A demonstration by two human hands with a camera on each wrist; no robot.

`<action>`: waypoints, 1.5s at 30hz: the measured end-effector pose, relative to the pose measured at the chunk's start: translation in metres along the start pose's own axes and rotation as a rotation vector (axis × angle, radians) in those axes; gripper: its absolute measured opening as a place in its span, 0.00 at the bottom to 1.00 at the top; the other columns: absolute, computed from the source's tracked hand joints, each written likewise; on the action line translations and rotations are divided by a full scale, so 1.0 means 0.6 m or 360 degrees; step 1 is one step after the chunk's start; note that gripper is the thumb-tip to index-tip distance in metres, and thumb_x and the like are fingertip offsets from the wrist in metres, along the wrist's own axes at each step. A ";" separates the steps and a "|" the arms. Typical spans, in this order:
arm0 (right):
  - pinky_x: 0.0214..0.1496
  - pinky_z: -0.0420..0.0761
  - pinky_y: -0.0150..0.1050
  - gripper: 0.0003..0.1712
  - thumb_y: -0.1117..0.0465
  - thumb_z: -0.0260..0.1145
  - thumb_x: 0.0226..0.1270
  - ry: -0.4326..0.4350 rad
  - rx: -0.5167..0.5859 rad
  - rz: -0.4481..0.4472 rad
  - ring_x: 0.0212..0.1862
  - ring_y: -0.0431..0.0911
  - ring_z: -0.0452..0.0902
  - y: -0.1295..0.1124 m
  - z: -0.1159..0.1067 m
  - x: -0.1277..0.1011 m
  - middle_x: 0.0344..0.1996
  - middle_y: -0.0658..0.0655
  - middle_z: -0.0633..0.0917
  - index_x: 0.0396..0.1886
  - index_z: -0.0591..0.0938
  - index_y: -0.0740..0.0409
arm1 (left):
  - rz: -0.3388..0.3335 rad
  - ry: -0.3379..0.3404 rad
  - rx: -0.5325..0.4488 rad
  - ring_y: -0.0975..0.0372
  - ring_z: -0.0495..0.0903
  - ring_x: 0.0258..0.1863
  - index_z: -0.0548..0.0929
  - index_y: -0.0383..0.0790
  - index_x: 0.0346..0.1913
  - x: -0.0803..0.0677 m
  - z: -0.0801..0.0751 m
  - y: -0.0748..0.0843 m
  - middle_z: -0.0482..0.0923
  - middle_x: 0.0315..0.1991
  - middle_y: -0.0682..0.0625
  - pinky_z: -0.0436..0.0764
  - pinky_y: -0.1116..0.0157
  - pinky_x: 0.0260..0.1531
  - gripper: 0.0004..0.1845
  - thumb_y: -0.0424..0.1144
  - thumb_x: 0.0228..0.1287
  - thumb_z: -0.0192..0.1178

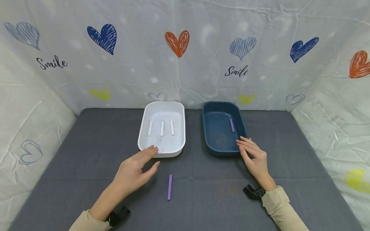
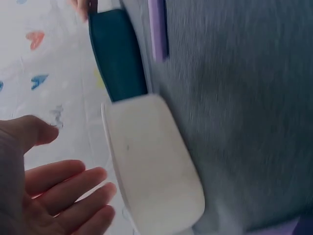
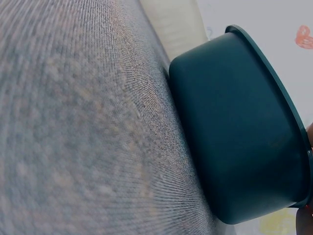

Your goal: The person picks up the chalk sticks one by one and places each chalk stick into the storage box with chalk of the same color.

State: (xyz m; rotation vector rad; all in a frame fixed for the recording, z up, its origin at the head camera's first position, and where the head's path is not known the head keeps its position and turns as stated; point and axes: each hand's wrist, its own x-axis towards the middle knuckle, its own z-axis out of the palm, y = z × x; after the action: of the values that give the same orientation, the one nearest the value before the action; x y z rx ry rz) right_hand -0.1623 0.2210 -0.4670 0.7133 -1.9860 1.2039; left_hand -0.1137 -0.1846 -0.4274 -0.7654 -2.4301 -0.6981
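Observation:
My left hand (image 1: pixel 132 171) hovers by the near left corner of the white tray (image 1: pixel 140 141), fingers extended and thumb apart, holding nothing. Its fingertips overlap the tray's front rim in the head view. Inside that tray lie white chalk-like sticks (image 1: pixel 162 128), side by side. My right hand (image 1: pixel 254 157) rests on the near right corner of the dark teal tray (image 1: pixel 224 151), fingers lying over its rim. A short purple stick (image 1: pixel 232 125) lies in the teal tray, towards its right side. Another purple stick (image 1: pixel 170 187) is on the cloth, right of my left hand.
A dark grey cloth (image 1: pixel 202 199) covers the table. The two trays stand near its back edge, with a narrow gap between them. Behind rises a pale curtain (image 1: pixel 208 48) printed with hearts, which also hangs at both sides. Each wrist wears a black strap (image 1: pixel 254 192).

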 end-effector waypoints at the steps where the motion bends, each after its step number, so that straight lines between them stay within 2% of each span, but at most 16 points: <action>1: 0.71 0.67 0.42 0.14 0.87 0.65 0.49 -0.0001 0.0000 0.0001 0.50 0.72 0.78 0.000 0.000 0.000 0.39 0.74 0.86 0.37 0.86 0.79 | -0.0002 -0.0047 0.0000 0.49 0.82 0.55 0.84 0.33 0.57 -0.002 0.004 0.003 0.82 0.55 0.41 0.84 0.49 0.43 0.25 0.38 0.55 0.70; 6: 0.71 0.66 0.41 0.14 0.87 0.65 0.49 -0.0010 0.0001 0.0016 0.50 0.72 0.78 0.000 0.001 0.001 0.39 0.75 0.85 0.38 0.86 0.78 | 0.0046 -0.0227 -0.0006 0.46 0.73 0.65 0.80 0.30 0.60 -0.013 0.019 0.016 0.75 0.64 0.40 0.77 0.46 0.56 0.32 0.45 0.55 0.73; 13: 0.71 0.66 0.41 0.14 0.87 0.65 0.49 -0.0004 -0.0005 0.0016 0.49 0.73 0.78 -0.001 0.000 0.001 0.39 0.74 0.85 0.37 0.86 0.79 | 0.0147 -0.0266 -0.0043 0.45 0.68 0.68 0.80 0.28 0.60 -0.024 0.031 0.029 0.68 0.70 0.41 0.77 0.48 0.56 0.35 0.45 0.51 0.76; 18: 0.71 0.66 0.42 0.15 0.87 0.65 0.49 -0.0006 0.0006 0.0015 0.50 0.73 0.78 -0.001 -0.001 0.001 0.39 0.75 0.85 0.38 0.86 0.78 | 0.0162 -0.0291 -0.0077 0.46 0.68 0.68 0.80 0.28 0.59 -0.030 0.038 0.041 0.69 0.69 0.39 0.73 0.49 0.61 0.36 0.46 0.50 0.77; 23: 0.71 0.66 0.42 0.14 0.88 0.64 0.50 0.0000 0.0021 0.0016 0.50 0.72 0.78 0.001 -0.001 0.001 0.40 0.74 0.86 0.37 0.86 0.79 | 0.0067 -0.0421 -0.0121 0.48 0.68 0.69 0.79 0.29 0.61 -0.039 0.047 0.051 0.70 0.69 0.39 0.72 0.50 0.62 0.40 0.49 0.48 0.78; 29: 0.71 0.66 0.43 0.14 0.87 0.64 0.50 0.0005 0.0032 0.0015 0.50 0.72 0.78 0.002 0.000 0.000 0.39 0.75 0.85 0.37 0.85 0.79 | -0.0142 -0.0736 -0.0185 0.48 0.70 0.67 0.73 0.32 0.68 -0.046 0.047 0.058 0.70 0.69 0.41 0.75 0.48 0.59 0.45 0.56 0.53 0.74; 32: 0.71 0.66 0.43 0.14 0.87 0.64 0.50 0.0010 0.0036 0.0008 0.51 0.71 0.78 0.005 0.000 -0.001 0.39 0.74 0.85 0.37 0.86 0.78 | -0.0189 -0.0840 -0.0206 0.47 0.72 0.65 0.71 0.33 0.70 -0.048 0.047 0.059 0.69 0.69 0.40 0.77 0.47 0.56 0.46 0.57 0.53 0.74; 38: 0.71 0.67 0.42 0.13 0.84 0.65 0.53 0.0046 0.0048 -0.0010 0.55 0.63 0.80 0.018 0.002 -0.006 0.40 0.73 0.86 0.38 0.87 0.76 | -0.0194 -0.0875 -0.0178 0.51 0.72 0.66 0.73 0.33 0.69 -0.049 0.050 0.058 0.71 0.68 0.41 0.79 0.49 0.53 0.45 0.52 0.50 0.76; 45: 0.71 0.67 0.42 0.13 0.85 0.65 0.53 0.0037 0.0043 -0.0004 0.54 0.63 0.80 0.019 0.002 -0.008 0.40 0.72 0.86 0.38 0.86 0.76 | -0.0187 -0.0890 -0.0179 0.51 0.70 0.68 0.76 0.33 0.66 -0.049 0.051 0.057 0.72 0.67 0.42 0.79 0.49 0.54 0.42 0.50 0.49 0.78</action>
State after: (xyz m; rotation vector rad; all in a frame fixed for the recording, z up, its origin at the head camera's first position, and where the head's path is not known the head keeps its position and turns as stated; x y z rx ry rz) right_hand -0.1683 0.2253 -0.4771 0.7119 -1.9527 1.2340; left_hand -0.0802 -0.1527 -0.4567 -0.9720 -2.9776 -0.7465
